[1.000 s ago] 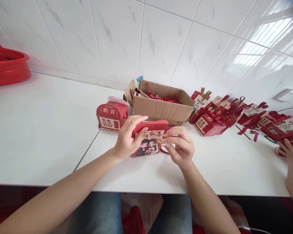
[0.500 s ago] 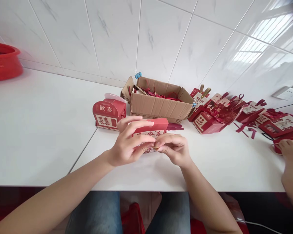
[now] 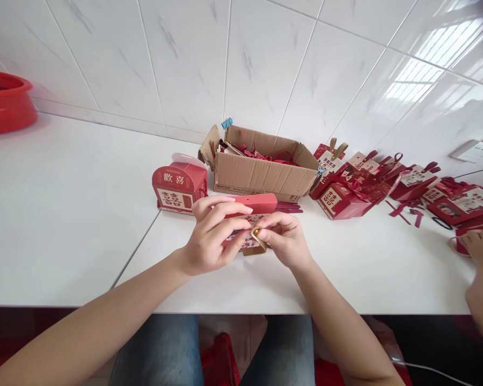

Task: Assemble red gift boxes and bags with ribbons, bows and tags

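Note:
Between my two hands is a small tan strap (image 3: 259, 247) with a round gold stud on it. My right hand (image 3: 285, 238) pinches the strap by the stud with thumb and index finger. The thumb and index fingertips of my left hand (image 3: 214, 236) close on the strap's other side, its remaining fingers spread above. Just behind my fingers stands a red box (image 3: 261, 202) with a printed pale front, partly covered by both hands. A small hole shows in its top face.
A cardboard box (image 3: 261, 174) of red ribbons stands behind, with a red gift box (image 3: 177, 187) to its left. Several decorated red boxes (image 3: 346, 201) fill the right side, where another person's hand (image 3: 481, 249) rests. A red basin (image 3: 8, 107) is far left.
The strap and its gold stud have come into clearer view between my fingertips, with the strap's end now hanging below them. My right hand has turned and risen slightly.

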Motion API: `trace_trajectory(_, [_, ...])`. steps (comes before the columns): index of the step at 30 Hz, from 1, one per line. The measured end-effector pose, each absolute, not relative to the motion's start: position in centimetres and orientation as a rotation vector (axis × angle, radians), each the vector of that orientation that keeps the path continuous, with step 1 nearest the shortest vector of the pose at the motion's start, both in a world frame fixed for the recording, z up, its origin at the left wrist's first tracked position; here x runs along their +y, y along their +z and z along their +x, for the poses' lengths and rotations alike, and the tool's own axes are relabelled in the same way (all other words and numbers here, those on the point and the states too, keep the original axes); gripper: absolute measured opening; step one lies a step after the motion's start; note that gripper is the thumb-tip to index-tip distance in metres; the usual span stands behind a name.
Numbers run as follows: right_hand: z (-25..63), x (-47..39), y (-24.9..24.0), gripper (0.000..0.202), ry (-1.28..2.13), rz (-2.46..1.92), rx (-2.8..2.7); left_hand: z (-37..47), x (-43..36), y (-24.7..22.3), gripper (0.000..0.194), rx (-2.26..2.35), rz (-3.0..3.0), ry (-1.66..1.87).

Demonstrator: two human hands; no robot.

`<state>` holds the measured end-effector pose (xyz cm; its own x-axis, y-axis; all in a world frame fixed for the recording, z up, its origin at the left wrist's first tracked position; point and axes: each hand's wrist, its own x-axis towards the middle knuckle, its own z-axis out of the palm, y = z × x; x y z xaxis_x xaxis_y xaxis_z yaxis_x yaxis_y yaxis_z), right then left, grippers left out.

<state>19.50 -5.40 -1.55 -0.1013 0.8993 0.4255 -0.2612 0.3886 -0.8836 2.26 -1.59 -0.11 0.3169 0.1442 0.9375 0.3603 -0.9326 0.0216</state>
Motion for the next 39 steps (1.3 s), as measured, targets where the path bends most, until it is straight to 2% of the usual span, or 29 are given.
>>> trace_trajectory(7, [18.7, -5.9, -1.1, 0.007, 0.257, -0.870, -1.537, 2.7, -1.4, -0.5, 0.008, -0.665, -2.288, -1.583])
trace_trajectory(12, [18.5, -6.0, -1.0, 0.011, 0.023, -0.867, -1.554, 2.8, -1.4, -0.7, 0.007, -0.624, -2.299, -1.530])
trace_trajectory(21, [18.5, -5.9, -1.2, 0.010, -0.113, -0.790, -1.593, 2.7, -1.6, -0.7, 0.009, -0.646, -2.397, -1.512])
trace_trajectory(31, [18.8, -6.1, -1.3, 0.004, 0.121, -0.879, -1.624, 2.4, -1.3, -0.4, 0.013, -0.637, -2.508, -1.545])
trace_trajectory(35, [19.2, -5.9, -1.4, 0.034, 0.330, -0.823, -1.739, 2.3, -1.2, -0.3, 0.010, -0.644, -2.456, -1.576])
trace_trajectory(39, [19.5, -5.9, -1.4, 0.032, 0.327, -0.755, -1.796, 2.2, -1.2, -0.3, 0.010, -0.619, -2.422, -1.563])
